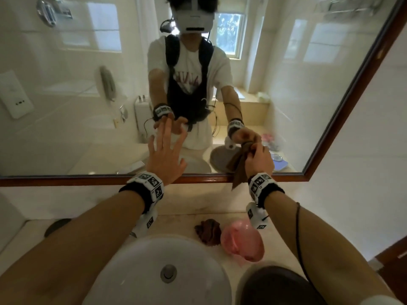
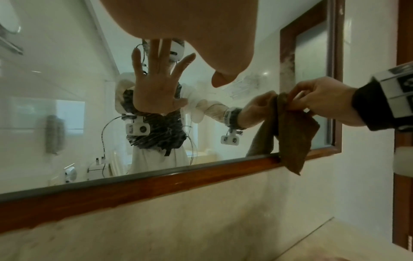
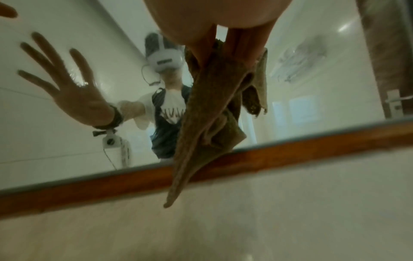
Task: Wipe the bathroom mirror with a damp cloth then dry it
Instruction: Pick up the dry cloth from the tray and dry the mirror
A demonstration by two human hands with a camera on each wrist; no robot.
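The mirror (image 1: pixel 66 111) with a brown wooden frame (image 1: pixel 88 180) fills the wall above the sink. My left hand (image 1: pixel 165 144) is open, fingers spread straight, with the fingertips at or very near the glass; whether they touch is unclear. Its palm (image 2: pixel 178 26) fills the top of the left wrist view. My right hand (image 1: pixel 257 155) pinches the top of a brown cloth (image 1: pixel 239 170) close to the glass at the lower right. The cloth (image 2: pixel 292 137) hangs down over the bottom frame rail. In the right wrist view my fingers (image 3: pixel 198 47) pinch the cloth (image 3: pixel 208 109).
A second brown cloth (image 1: pixel 208 231) lies crumpled on the beige counter (image 1: pixel 182 223) beside a pink plastic container (image 1: pixel 242 243). Below me sits the white basin (image 1: pixel 141 271). A dark round object (image 1: pixel 275 287) is at the bottom right, another dark disc (image 1: pixel 57 226) at the left.
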